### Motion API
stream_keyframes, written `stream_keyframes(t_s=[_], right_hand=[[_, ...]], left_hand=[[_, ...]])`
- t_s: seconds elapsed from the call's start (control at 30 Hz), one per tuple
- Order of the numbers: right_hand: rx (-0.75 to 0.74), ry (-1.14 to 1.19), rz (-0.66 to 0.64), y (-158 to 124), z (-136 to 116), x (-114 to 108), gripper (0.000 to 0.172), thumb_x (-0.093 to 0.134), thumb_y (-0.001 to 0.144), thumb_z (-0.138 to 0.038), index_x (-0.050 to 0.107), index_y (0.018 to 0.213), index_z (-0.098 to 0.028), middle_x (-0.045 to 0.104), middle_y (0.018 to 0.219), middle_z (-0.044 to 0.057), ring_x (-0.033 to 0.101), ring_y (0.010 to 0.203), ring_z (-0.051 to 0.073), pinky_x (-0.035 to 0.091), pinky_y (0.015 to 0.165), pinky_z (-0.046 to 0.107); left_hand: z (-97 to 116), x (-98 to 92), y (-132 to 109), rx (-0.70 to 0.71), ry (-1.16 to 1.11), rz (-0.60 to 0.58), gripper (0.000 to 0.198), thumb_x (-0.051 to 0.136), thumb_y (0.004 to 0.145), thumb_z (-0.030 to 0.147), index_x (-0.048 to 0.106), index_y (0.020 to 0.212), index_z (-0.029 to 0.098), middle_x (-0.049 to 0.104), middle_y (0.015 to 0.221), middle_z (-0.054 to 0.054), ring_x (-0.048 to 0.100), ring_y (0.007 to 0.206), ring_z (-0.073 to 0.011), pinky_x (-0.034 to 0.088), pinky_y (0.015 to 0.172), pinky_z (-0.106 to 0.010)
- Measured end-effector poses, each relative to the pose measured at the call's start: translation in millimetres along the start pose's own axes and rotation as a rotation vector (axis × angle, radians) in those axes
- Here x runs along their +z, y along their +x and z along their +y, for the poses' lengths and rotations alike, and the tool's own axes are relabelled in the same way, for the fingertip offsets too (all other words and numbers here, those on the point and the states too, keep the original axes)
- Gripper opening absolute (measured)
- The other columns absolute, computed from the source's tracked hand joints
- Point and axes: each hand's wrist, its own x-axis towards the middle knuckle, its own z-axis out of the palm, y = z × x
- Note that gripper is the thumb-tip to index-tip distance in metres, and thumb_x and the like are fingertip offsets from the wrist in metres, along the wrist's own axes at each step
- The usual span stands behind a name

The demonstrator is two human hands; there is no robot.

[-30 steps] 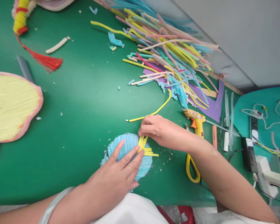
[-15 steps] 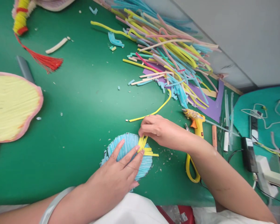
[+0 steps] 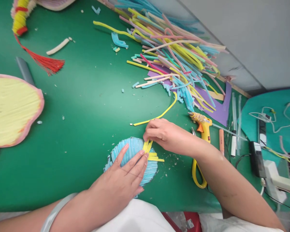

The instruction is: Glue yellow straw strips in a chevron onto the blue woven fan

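Note:
A round piece covered in light blue strips (image 3: 129, 145) lies on the green table near its front edge. My left hand (image 3: 123, 174) rests over it with fingers spread, the fingertips at the lower ends of some short yellow strips (image 3: 148, 146). More short yellow strips (image 3: 156, 158) stick out past the right side of the blue piece. My right hand (image 3: 160, 133) is closed, its thumb and fingers pinched at the upper ends of the yellow strips. Beyond its knuckles lies a long yellow fuzzy stick (image 3: 165, 112).
A heap of coloured fuzzy sticks (image 3: 174, 42) lies at the back, partly over purple sheet (image 3: 222, 109). Right of my hands are a yellow glue gun (image 3: 203, 124) and yellow-handled scissors (image 3: 198, 180), partly under my forearm. A yellow pink-edged shape (image 3: 14, 109) and red tassel (image 3: 48, 62) lie left.
My left fingers have shifted very slightly on the yellow strips. My right hand keeps its pinch in the same place.

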Motion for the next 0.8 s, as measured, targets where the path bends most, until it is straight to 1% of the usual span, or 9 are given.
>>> stream_keyframes(t_s=[0.07, 0.23, 0.3, 0.4, 0.63, 0.73, 0.8], right_hand=[[0.003, 0.003, 0.001, 0, 0, 0, 0.023, 0.045, 0.100, -0.016, 0.067, 0.093, -0.021, 0.063, 0.095, 0.006, 0.056, 0.090, 0.018, 0.038, 0.083, 0.032], [0.014, 0.012, 0.016, -1, -1, 2, 0.023, 0.046, 0.099, -0.014, 0.067, 0.093, -0.021, 0.062, 0.094, 0.006, 0.056, 0.090, 0.018, 0.039, 0.083, 0.032], [0.019, 0.012, 0.032, -2, -2, 3, 0.023, 0.046, 0.098, -0.014, 0.067, 0.093, -0.021, 0.062, 0.094, 0.006, 0.056, 0.090, 0.018, 0.039, 0.082, 0.032], [0.031, -0.002, 0.053, -3, -4, 5, 0.023, 0.046, 0.098, -0.013, 0.067, 0.094, -0.020, 0.061, 0.094, 0.006, 0.056, 0.089, 0.018, 0.040, 0.082, 0.032], [0.080, -0.024, 0.062, -4, -12, 5, 0.025, 0.045, 0.095, -0.008, 0.067, 0.095, -0.019, 0.061, 0.095, 0.007, 0.057, 0.090, 0.018, 0.043, 0.081, 0.031], [0.103, 0.009, 0.069, -6, -16, 5, 0.028, 0.045, 0.090, -0.002, 0.067, 0.097, -0.018, 0.061, 0.097, 0.008, 0.058, 0.091, 0.018, 0.046, 0.082, 0.031], [0.111, 0.045, 0.081, -8, -17, 5, 0.026, 0.047, 0.090, -0.004, 0.066, 0.100, -0.018, 0.061, 0.098, 0.008, 0.058, 0.093, 0.019, 0.047, 0.084, 0.032]], left_hand=[[0, 0.1, 0, 0.001, 0.001, -0.006, 0.047, 0.039, 0.102, 0.045, 0.063, 0.128, 0.014, 0.056, 0.143, -0.011, 0.042, 0.138, -0.0275, -0.002, 0.120, -0.061], [0, -1.0, 0, 0.003, 0.021, -0.028, 0.048, 0.041, 0.101, 0.047, 0.062, 0.130, 0.015, 0.054, 0.145, -0.012, 0.042, 0.139, -0.0276, 0.011, 0.120, -0.058], [0, -1.5, 0, 0.005, 0.027, -0.032, 0.049, 0.040, 0.102, 0.047, 0.061, 0.131, 0.014, 0.054, 0.144, -0.012, 0.043, 0.138, -0.0272, 0.013, 0.120, -0.058], [0, -1.1, 0, 0.004, 0.030, -0.020, 0.050, 0.040, 0.102, 0.047, 0.061, 0.131, 0.013, 0.055, 0.144, -0.013, 0.044, 0.137, -0.0274, 0.010, 0.120, -0.060], [2, 4.1, -1, 0.012, 0.029, 0.007, 0.050, 0.038, 0.102, 0.046, 0.061, 0.131, 0.011, 0.055, 0.144, -0.015, 0.044, 0.137, -0.0287, -0.004, 0.119, -0.064], [2, 5.0, -2, 0.012, 0.040, 0.005, 0.051, 0.039, 0.102, 0.047, 0.060, 0.131, 0.011, 0.053, 0.145, -0.016, 0.043, 0.138, -0.0294, 0.000, 0.119, -0.065], [3, 4.8, -2, 0.012, 0.043, -0.010, 0.052, 0.040, 0.102, 0.047, 0.059, 0.133, 0.010, 0.052, 0.146, -0.016, 0.043, 0.139, -0.0297, 0.006, 0.119, -0.065]])
